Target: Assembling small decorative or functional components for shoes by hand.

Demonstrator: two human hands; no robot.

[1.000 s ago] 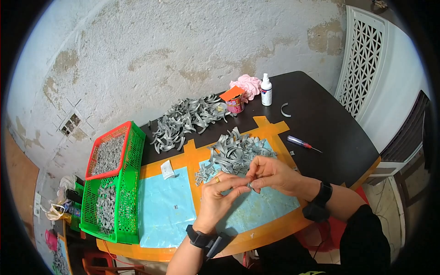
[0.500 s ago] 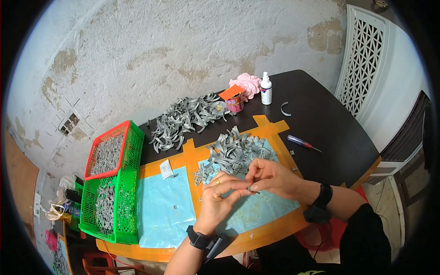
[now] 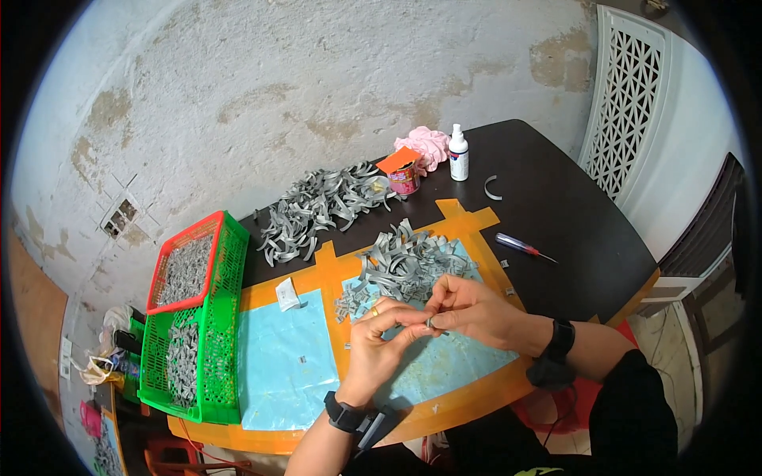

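My left hand [image 3: 382, 339] and my right hand [image 3: 475, 313] meet above the blue sheet [image 3: 429, 381] near the table's front. Both pinch a small grey piece [image 3: 430, 322] between thumbs and fingertips; most of it is hidden by the fingers. Just beyond my hands lies a pile of curved grey strips [image 3: 409, 258], with smaller grey bits at its left side. A larger heap of curved grey strips [image 3: 325, 205] lies farther back on the dark tabletop.
At left, a green basket [image 3: 218, 357] and a red-rimmed basket [image 3: 213, 266] hold many small grey pieces. A screwdriver [image 3: 520, 244], a white spray bottle [image 3: 459, 155], a tin can [image 3: 405, 179], a pink cloth [image 3: 429, 147] and a single curved strip [image 3: 490, 190] are on the dark tabletop.
Both hands keep nearly the same place and pinch, with only slight finger movement around the small grey piece. The other things on the table have not moved.
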